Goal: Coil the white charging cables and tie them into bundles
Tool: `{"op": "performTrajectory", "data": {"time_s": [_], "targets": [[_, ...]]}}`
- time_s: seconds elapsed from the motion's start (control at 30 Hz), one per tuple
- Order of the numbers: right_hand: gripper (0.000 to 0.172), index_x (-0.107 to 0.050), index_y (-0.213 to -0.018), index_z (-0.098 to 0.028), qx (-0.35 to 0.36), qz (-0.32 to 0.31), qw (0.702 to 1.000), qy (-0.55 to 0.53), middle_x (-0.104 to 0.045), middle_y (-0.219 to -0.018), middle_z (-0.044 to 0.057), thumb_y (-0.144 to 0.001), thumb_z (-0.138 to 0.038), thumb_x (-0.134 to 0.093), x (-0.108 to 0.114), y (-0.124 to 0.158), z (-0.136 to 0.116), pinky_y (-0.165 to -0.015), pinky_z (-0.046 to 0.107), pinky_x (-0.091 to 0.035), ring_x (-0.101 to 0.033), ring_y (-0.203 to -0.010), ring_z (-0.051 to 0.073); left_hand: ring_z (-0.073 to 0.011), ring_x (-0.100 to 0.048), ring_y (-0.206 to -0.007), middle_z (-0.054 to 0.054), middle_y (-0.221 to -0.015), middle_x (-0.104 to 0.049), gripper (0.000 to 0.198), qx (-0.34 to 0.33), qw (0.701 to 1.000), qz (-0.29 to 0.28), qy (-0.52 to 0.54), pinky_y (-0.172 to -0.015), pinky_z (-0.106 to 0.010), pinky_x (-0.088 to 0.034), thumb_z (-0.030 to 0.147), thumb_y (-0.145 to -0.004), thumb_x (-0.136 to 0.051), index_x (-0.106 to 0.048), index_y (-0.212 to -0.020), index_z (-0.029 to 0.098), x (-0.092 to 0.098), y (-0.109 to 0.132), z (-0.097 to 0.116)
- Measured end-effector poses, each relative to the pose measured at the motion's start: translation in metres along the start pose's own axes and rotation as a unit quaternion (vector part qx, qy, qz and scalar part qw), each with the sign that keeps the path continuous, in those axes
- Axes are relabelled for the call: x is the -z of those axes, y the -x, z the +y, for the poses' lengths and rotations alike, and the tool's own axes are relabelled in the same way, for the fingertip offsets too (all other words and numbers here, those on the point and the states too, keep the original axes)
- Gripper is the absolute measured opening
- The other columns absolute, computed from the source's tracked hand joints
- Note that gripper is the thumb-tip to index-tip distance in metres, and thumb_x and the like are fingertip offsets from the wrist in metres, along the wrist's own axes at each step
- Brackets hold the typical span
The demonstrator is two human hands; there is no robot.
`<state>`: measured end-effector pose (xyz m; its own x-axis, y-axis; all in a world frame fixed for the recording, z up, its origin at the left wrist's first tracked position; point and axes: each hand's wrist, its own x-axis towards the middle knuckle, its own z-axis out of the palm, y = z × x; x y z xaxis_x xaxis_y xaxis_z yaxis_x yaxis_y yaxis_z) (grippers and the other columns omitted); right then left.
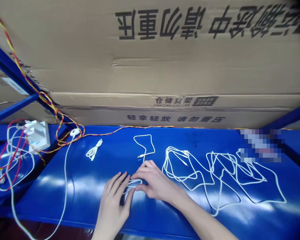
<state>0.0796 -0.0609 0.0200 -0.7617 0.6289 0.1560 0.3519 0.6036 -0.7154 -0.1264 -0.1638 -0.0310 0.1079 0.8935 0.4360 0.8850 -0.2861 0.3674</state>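
The coiled white cable (137, 181) is around six o'clock over the blue shelf (85, 193), pinched by left hand (112, 203) and right hand (156, 183); if either grip slackens, loops could spring open. Fingers mask much of it, and whether the plug (140, 156) past twelve o'clock joins it. Pixelation blots three o'clock's far corner.

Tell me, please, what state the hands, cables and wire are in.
Left hand: curved at the coil's left side, grip unclear
Right hand: curled around the coil's right side
Handled white cable: partly coiled, one plug end lying loose beyond the right hand
Small white cable: neatly bundled
White cables on the right: loose, spread in overlapping loops
Red-and-yellow wire: twisted, looped at left
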Motion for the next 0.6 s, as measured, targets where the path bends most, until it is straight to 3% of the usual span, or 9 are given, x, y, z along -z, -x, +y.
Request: {"op": "performTrajectory", "data": {"time_s": [0.6], "targets": [[0.029, -0.072, -0.122, -0.028, -0.019, -0.013, 1.0, 0.01, -0.073, -0.103, 0.002, -0.094, -0.035, -0.075, -0.0031, -0.0005, 0.0005, -0.099, 0.039, -0.038, -0.056, -0.102, 0.023, -0.0333, -0.054, -0.137, -0.006, -0.142, -0.065, 0.037, 0.003, 1.0, -0.003, 0.009, -0.105, -0.056, -0.053, 0.027, -0.097, -0.065, -0.065, -0.134, 0.031, 0.0006, -0.0012, -0.0003]]}}
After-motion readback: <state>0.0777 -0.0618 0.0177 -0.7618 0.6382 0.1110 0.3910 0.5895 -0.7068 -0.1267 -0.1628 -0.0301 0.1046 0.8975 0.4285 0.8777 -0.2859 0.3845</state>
